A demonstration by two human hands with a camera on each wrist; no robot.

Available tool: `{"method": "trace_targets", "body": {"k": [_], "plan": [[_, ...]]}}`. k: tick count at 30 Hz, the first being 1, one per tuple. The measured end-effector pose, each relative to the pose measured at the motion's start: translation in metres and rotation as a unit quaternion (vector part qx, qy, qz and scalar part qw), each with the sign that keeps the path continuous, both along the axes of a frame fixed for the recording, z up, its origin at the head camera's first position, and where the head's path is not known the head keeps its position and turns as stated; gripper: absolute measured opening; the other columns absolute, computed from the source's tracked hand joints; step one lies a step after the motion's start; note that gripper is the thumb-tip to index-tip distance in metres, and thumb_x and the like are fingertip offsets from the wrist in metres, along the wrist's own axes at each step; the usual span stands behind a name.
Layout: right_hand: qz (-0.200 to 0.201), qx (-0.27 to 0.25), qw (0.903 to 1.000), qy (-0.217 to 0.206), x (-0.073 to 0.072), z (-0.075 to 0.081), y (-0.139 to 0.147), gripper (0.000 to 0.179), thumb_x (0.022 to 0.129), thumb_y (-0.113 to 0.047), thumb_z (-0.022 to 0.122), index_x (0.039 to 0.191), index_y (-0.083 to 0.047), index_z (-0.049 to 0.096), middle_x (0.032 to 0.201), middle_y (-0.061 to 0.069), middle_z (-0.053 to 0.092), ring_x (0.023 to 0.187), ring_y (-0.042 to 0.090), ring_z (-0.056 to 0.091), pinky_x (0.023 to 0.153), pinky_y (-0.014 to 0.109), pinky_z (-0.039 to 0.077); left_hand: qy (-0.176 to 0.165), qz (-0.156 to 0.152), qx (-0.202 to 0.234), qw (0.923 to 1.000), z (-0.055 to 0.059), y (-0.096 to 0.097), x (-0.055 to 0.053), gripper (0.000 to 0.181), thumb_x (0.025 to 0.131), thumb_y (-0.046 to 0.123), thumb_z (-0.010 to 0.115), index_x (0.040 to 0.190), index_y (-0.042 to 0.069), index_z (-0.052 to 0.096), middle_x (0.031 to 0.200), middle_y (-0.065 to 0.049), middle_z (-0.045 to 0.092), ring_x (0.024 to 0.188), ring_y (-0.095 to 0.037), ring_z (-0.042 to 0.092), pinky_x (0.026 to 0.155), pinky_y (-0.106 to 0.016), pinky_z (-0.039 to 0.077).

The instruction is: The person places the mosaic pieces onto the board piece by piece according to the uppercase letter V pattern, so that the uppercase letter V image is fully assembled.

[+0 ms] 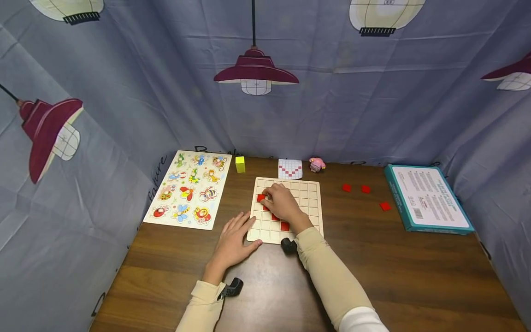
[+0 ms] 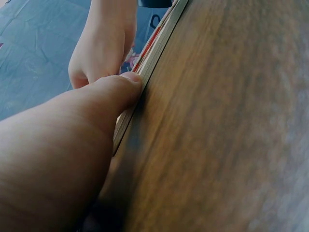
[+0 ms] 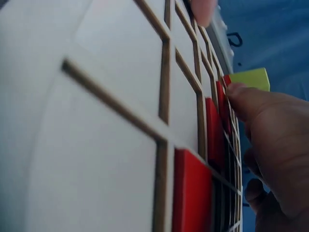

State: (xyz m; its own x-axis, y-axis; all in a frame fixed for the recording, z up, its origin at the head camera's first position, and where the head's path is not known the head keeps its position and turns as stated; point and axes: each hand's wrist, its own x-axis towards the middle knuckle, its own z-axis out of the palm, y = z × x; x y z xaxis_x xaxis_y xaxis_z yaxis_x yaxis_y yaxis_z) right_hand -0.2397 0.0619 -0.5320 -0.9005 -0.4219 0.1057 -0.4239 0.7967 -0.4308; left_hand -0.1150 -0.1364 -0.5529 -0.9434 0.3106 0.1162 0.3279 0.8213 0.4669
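A pale wooden grid board [image 1: 307, 203] lies on the table, with several red square tiles [image 1: 285, 226] set in a diagonal line of its cells. My right hand [image 1: 283, 203] reaches over the board. Its thumb and index fingertip pinch a red tile [image 1: 261, 198] at the upper-left end of the line; in the right wrist view the thumb [image 3: 241, 94] meets that tile's edge. Spread at the board's lower-left corner, my left hand [image 1: 233, 242] steadies it, and the left thumb [image 2: 130, 79] presses the near edge. The right palm partly covers the middle tiles.
A card with a red checked pattern [image 1: 290, 169] and a pink figurine [image 1: 317, 164] stand behind the board. Left are a yellow block [image 1: 240, 164] and an insect puzzle board [image 1: 188, 189]. Loose red tiles [image 1: 365, 189] and a teal box [image 1: 429, 198] lie right.
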Motion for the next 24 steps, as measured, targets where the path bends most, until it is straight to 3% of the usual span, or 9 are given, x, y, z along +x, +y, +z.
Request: {"method": "trace_targets", "body": {"k": [9,16,24], "plan": [[-0.014,0.043,0.9989,0.008,-0.001,0.004,-0.013,0.029,0.096,-0.035,0.071,0.115,-0.013,0.074,0.096,0.001,0.063,0.092,0.019,0.055,0.083,0.039,0.051,0.013,0.004,0.005,0.9999,-0.003,0.0,-0.001,0.073,0.09,0.054,0.069,0.151,0.018,0.052,0.162,-0.003,0.043,0.154,-0.029,0.034,0.126,-0.054,0.026],[-0.035,0.014,0.9993,-0.004,0.0,0.006,-0.018,0.025,0.092,-0.029,0.077,0.11,-0.011,0.078,0.083,-0.001,0.061,0.083,0.017,0.054,0.077,0.035,0.05,0.007,0.0,0.0,1.0,-0.003,-0.001,-0.001,0.073,0.09,0.056,0.068,0.151,0.019,0.052,0.163,-0.003,0.042,0.154,-0.029,0.034,0.125,-0.054,0.028],[-0.03,-0.021,0.9993,-0.006,0.0,0.004,-0.009,0.031,0.09,-0.031,0.078,0.114,-0.011,0.078,0.083,-0.001,0.063,0.081,0.017,0.054,0.075,0.033,0.049,-0.008,0.001,-0.01,0.9999,-0.003,0.0,-0.002,0.074,0.09,0.059,0.067,0.151,0.021,0.051,0.163,-0.001,0.042,0.154,-0.027,0.033,0.126,-0.053,0.028]]}}
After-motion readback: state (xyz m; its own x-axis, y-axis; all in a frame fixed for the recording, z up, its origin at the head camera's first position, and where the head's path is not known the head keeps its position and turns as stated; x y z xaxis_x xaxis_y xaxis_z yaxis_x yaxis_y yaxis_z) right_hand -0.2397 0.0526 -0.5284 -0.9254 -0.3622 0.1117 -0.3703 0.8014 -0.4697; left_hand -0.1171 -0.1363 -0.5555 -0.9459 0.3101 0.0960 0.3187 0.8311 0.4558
